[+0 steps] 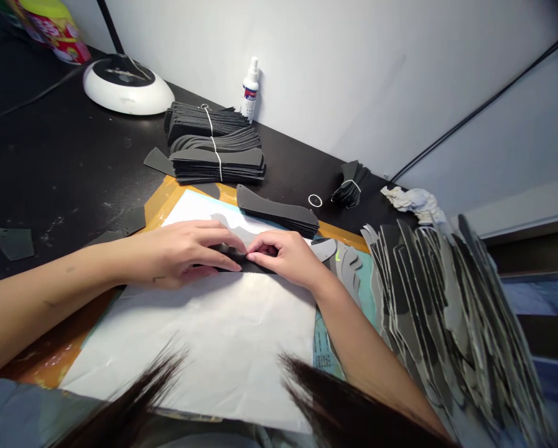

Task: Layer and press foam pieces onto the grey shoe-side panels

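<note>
Nearest, dark strands of hair (pixel 334 401) hang in at about 7 and 5 o'clock of the work, over the lower part of a white paper sheet (pixel 204 339). On the sheet's far part, at the centre of the clock, lies a dark, thin strip (pixel 254 266) held by both hands. The left hand (pixel 180 252), at 9 o'clock, has its fingers bent and closed over one end; the right hand (pixel 290 256), at 3 o'clock, pinches the strip between thumb and forefinger. Exactly which edge sits under the fingertips is hidden.

The tips work so close together that a slip of either pinch could, I judge, crease the strip or set it crooked; the creased paper might also slide under pressure.

Grey curved cut pieces (pixel 324 249) lie just beyond the right wrist, and a stack of curved dark panels (pixel 279 211) at 1 o'clock crowds the far side; a knock from the right knuckles could spread it. A tall row of upright dark sheets (pixel 423 298) at 4 o'clock hems in the right forearm.

Farther out are a small tied bundle (pixel 351 185) at 2, string-bound stacks (pixel 218 165) toward 12, a lamp base (pixel 129 102) between 10 and 11, and a spray bottle (pixel 250 90) against the wall at 12.
</note>
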The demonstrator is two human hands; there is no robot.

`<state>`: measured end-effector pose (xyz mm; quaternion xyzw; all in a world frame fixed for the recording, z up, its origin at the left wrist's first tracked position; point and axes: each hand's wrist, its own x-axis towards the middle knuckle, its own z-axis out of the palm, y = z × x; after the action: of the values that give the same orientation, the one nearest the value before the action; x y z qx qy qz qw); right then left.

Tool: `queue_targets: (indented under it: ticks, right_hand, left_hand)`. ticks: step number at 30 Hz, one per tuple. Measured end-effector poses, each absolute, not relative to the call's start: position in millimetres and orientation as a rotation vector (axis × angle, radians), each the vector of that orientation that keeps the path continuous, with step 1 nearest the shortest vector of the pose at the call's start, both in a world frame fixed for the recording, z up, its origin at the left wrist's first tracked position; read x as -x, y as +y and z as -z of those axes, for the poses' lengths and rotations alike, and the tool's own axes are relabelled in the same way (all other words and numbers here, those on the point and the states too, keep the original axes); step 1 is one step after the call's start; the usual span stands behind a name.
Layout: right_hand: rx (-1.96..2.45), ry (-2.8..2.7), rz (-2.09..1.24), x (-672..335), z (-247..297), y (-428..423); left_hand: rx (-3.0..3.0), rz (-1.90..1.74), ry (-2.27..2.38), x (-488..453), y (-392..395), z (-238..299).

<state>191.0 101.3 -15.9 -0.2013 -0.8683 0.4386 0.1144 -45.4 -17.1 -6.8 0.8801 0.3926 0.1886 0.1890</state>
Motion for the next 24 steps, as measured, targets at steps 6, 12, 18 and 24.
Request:
queue_targets:
  ticks: [6, 12, 18, 24]
  right_hand:
    - [0.52, -2.571, -1.225, -191, 18, 102]
    - [0.51, -2.739, -0.935, -197, 11, 107]
    - [0.627, -2.725, -0.825, -210, 16, 121]
    - [0.649, -2.708, -0.8, -214, 10, 118]
  left_hand:
    - [-2.483, -0.466, 1.076, 43, -20, 7]
    - [-2.509, -0.419, 1.049, 43, -19, 7]
    - [-2.55, -0.511, 1.035, 45, -19, 15]
    - [-2.61, -0.568, 1.029, 46, -18, 17]
